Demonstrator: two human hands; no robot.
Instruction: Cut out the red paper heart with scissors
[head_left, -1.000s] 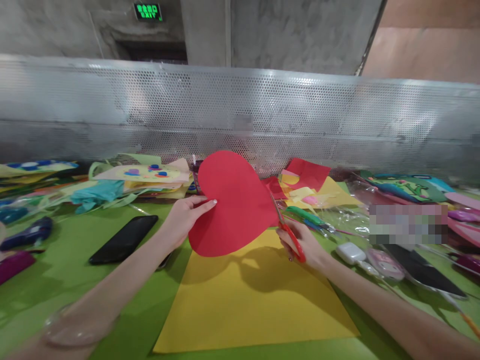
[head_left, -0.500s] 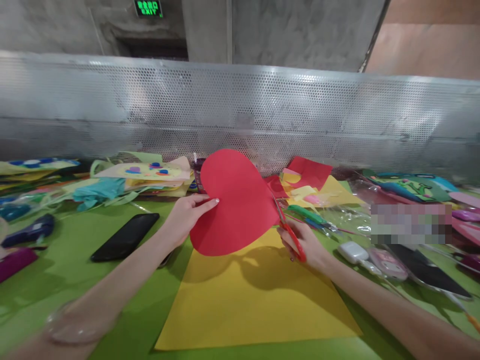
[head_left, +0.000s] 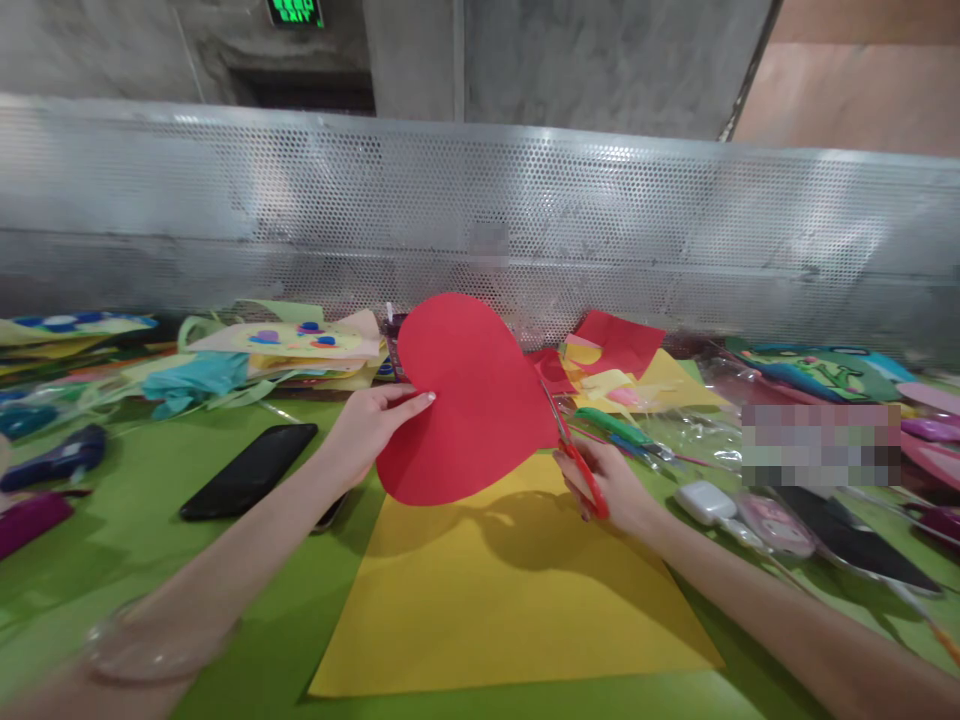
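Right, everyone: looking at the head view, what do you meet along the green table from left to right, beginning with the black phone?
Black phone, red paper shape, red-handled scissors, white case, pink case.

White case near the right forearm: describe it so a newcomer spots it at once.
On the green table, find the right hand holding the red-handled scissors. Just right of its wrist lies the small, rounded white case. It looks plain white, whereas the neighbouring case is pink.

Clear bracelet — left wrist, bare forearms
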